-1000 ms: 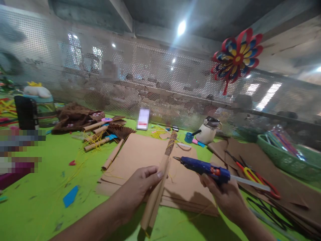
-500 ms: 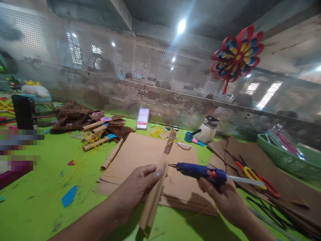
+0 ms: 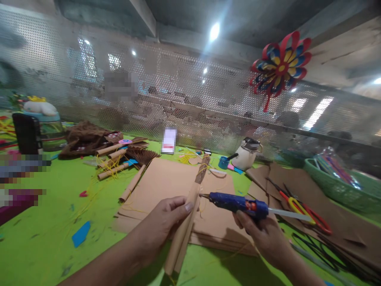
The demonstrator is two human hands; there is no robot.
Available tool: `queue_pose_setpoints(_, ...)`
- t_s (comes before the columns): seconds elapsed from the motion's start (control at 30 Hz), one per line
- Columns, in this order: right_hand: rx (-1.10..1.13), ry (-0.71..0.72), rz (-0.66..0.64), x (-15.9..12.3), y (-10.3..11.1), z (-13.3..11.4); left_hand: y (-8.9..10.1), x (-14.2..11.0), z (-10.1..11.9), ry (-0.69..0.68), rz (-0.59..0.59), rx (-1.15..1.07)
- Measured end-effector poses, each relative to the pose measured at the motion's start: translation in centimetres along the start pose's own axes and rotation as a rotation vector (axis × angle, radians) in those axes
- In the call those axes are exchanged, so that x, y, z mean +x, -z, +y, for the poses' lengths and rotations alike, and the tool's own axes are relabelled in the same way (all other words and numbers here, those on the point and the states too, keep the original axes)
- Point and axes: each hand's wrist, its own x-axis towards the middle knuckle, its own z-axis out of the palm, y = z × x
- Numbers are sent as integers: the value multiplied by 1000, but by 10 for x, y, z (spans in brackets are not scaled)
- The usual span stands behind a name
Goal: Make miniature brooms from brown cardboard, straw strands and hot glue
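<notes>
My left hand (image 3: 171, 216) is closed on a rolled brown paper tube (image 3: 181, 234), thumb on top, holding it at a slant above a stack of brown paper sheets (image 3: 166, 174). A flap of the paper runs along the tube's right side. In my right hand (image 3: 264, 234) is a blue hot glue gun (image 3: 238, 203) with a clear glue stick out of its back. Its metal nozzle points left, at the flap's edge close to the tube; whether it touches cannot be made out. Yellow string shows at the tube's lower end.
Left of the stack lie several paper tubes (image 3: 111, 172) with yellow string and a brown pleated paper fan (image 3: 143, 158). Scissors (image 3: 300, 206) rest on brown sheets at right, before a green basket (image 3: 342, 186). A white jar (image 3: 245, 155) and a phone (image 3: 169, 141) stand behind.
Almost nothing differs. The glue gun's nozzle has shifted very slightly along the paper's edge, and both hands keep their hold.
</notes>
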Motion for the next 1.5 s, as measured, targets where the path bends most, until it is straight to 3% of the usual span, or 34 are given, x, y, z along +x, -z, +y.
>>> queue_pose_setpoints(0.33,34,-19,26,2,-2,5,-2,-1,2,24,-5,-4)
queue_pose_setpoints(0.67,0,175,-11,-5,0,3,-3,-1,5,17,-6,-46)
queue_pose_setpoints(0.9,-72,154,17,-2,1,10,-1,1,2,43,18,-22)
queue_pose_setpoints(1.3,-15,193,-193,-5,9,-1,3,3,-1,54,46,-52)
queue_pose_setpoints(1.5,-44,74,-11,-1,3,0,2,4,-2,58,36,-41)
